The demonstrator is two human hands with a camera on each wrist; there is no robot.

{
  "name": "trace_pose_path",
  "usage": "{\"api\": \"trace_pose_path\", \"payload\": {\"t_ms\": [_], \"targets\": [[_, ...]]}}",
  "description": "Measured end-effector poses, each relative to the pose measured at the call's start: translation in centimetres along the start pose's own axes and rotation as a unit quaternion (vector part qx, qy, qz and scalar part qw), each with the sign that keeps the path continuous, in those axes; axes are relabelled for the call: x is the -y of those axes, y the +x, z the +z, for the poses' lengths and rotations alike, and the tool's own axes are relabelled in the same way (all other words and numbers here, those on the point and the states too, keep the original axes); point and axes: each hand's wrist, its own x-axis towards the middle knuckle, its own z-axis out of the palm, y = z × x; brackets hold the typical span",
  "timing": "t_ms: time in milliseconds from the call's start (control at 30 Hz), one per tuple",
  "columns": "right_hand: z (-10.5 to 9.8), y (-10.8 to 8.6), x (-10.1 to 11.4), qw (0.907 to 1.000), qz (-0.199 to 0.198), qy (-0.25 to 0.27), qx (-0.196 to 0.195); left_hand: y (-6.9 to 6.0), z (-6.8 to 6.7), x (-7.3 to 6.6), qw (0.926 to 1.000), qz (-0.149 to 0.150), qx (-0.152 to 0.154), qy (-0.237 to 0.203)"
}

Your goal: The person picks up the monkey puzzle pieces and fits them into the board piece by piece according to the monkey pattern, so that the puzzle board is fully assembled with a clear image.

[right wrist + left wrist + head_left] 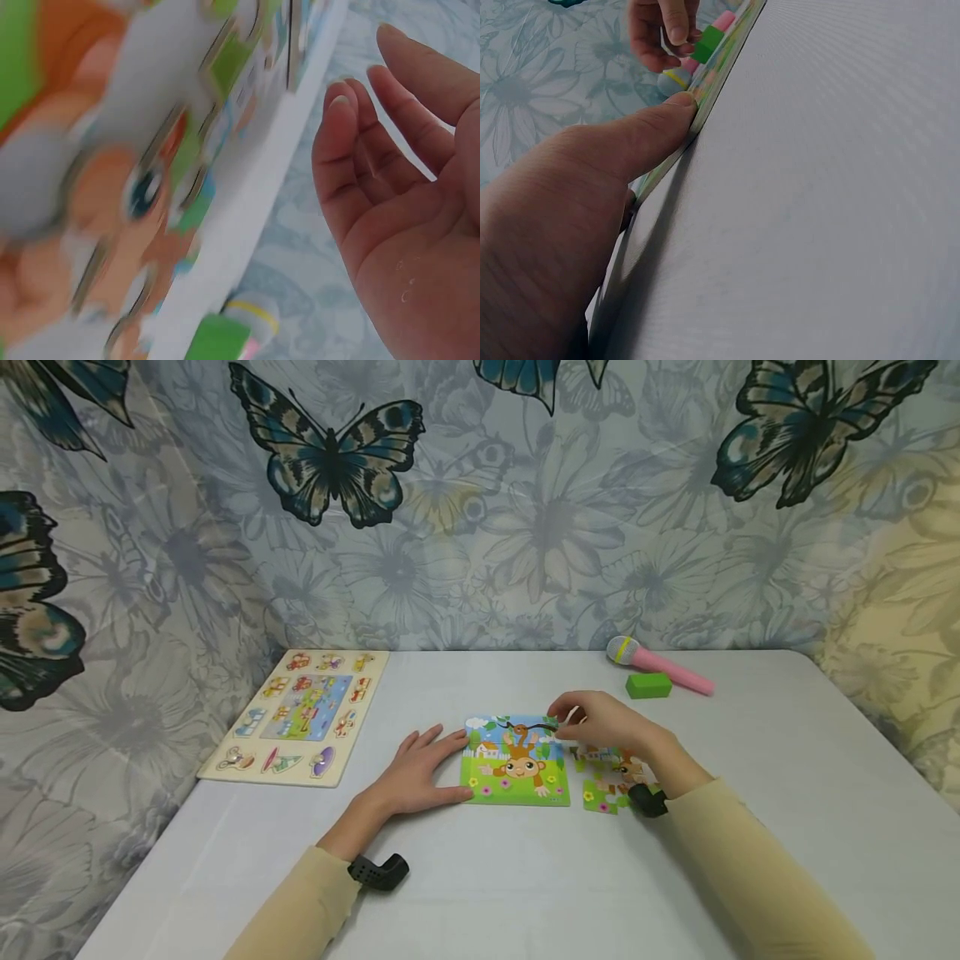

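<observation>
Beige sleeves [300, 906] reach in from the near edge, each ending at a black wristband [380, 872]. Between the hands, on the white table [480, 877], lies the monkey jigsaw puzzle [517, 777], flat, its grassy edge toward the wearer and its sky edge away; in the head view it shows wider from left to right than from near to far. At its left edge the left hand [420, 772] is spread, thumb and fingers apart, touching the border. The right hand [603, 722], thumb apart from bent fingers, is at the far right corner; whether its fingertips touch is hard to tell. Just right of the puzzle, loose jigsaw pieces [600, 797] lie partly hidden under the right hand and wrist. Beyond sit a green block [648, 686] and a pink toy microphone [675, 672]; a wooden board puzzle [300, 750] lies far left, before a butterfly-printed backdrop [547, 568].
</observation>
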Motion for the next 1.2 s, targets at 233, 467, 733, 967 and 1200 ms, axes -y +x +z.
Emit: {"api": "trace_pose_path", "payload": {"t_ms": [233,467,733,967,1200], "targets": [[-0.8,-2.1,-1.4,0.9996,-0.006,-0.012,-0.025,0.0,0.2,0.2,1.0,0.003,-0.001,0.003],[-1.3,-3.3,-2.0,0.9994,0.004,-0.021,-0.026,0.1,0.2,0.4,0.9999,0.006,0.002,0.01],[-1.2,-3.5,-2.1,0.9974,0.015,-0.07,0.007,0.1,0.2,0.3,0.9999,0.004,0.005,0.011],[-0.9,-3.4,-2.3,0.9955,0.035,-0.081,0.036,0.1,0.2,0.3,0.9999,0.0,0.008,0.01],[-0.7,-3.5,-2.2,0.9944,0.029,-0.094,0.038,0.1,-0.1,0.0,1.0,0.006,0.005,0.002]]}}
